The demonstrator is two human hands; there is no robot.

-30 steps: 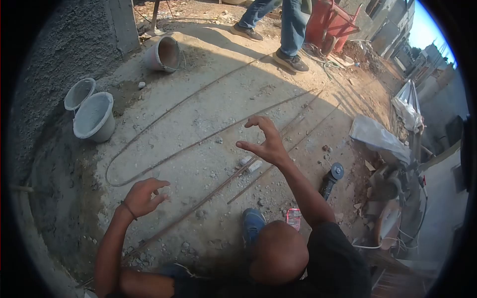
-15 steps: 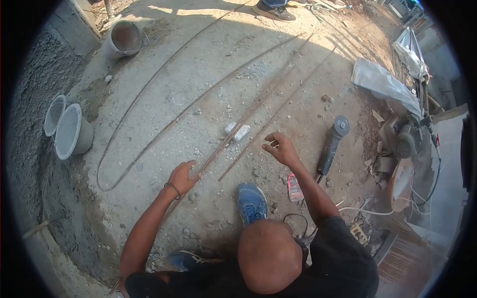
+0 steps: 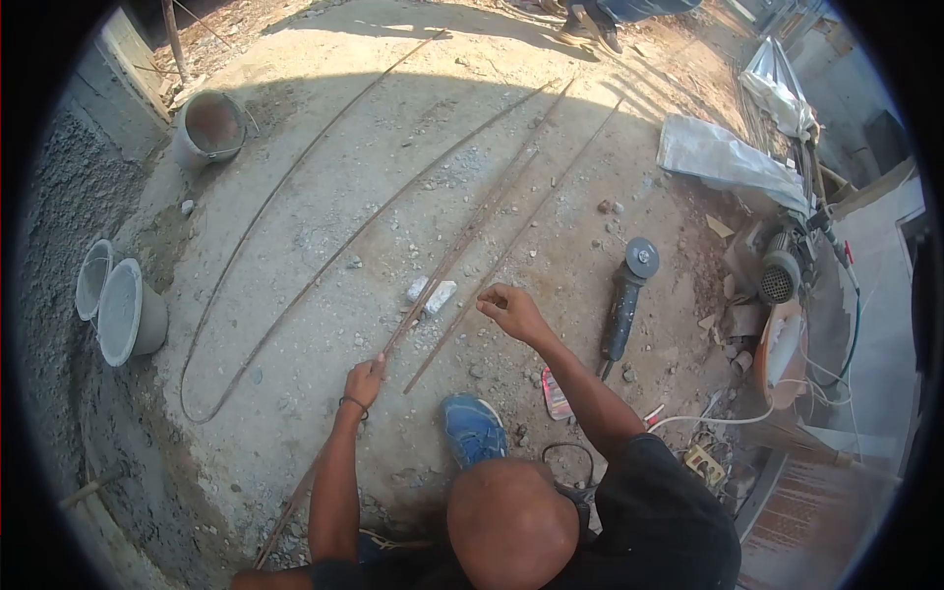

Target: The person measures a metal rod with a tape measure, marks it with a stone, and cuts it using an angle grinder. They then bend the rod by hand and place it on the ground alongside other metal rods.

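Note:
I crouch over rough concrete ground with several long rusty steel rods lying on it. My left hand (image 3: 366, 374) is closed on a pair of straight rods (image 3: 462, 236) near their close end. My right hand (image 3: 511, 311) reaches forward, and its curled fingers pinch a thinner single rod (image 3: 551, 187) that runs parallel just to the right. Two small white blocks (image 3: 430, 293) lie between the rods, just ahead of both hands. My blue shoe (image 3: 472, 429) is planted below the hands.
An angle grinder (image 3: 623, 295) lies right of my right hand, its cord leading to a socket strip (image 3: 703, 462). A long bent rod (image 3: 256, 324) loops at left. Grey buckets (image 3: 123, 313) and another bucket (image 3: 208, 126) stand left. Plastic sheeting (image 3: 718, 157), a motor (image 3: 782, 277) and another person's feet (image 3: 590, 22) lie beyond.
Both hands came down from mid-air to the ground. The left hand closed on the paired rods and the right hand curled onto the thinner rod; the view tilted downward.

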